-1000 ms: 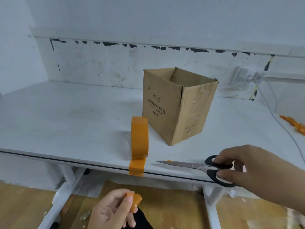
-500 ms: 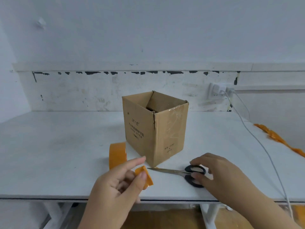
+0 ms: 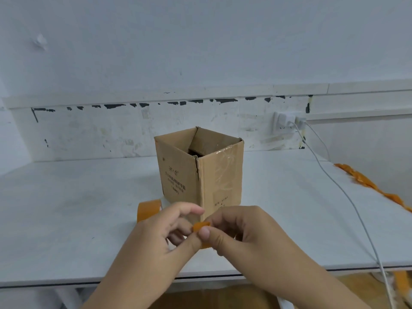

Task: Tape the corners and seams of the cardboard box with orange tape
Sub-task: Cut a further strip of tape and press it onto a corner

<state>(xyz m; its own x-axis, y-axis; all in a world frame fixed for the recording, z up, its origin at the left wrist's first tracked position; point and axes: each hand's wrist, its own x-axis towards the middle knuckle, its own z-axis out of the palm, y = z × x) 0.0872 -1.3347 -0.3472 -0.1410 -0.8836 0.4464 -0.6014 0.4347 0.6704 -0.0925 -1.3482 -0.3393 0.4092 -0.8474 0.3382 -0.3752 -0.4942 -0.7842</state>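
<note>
An open-topped cardboard box stands upright mid-table, one corner toward me, with clear tape shining on its right face. The orange tape roll stands on edge just left of the box base, partly behind my left hand. My left hand and my right hand meet in front of the box, both pinching a short cut piece of orange tape between thumbs and fingers. The scissors are hidden behind my hands.
A white table carries everything; its front edge runs below my wrists. A white cable runs from a wall socket across the right side. Crumpled orange tape strips lie along the far right edge.
My right hand left the scissors and came to the tape piece held by my left hand. Both hands moved up in front of the box; my head view shifted closer.
</note>
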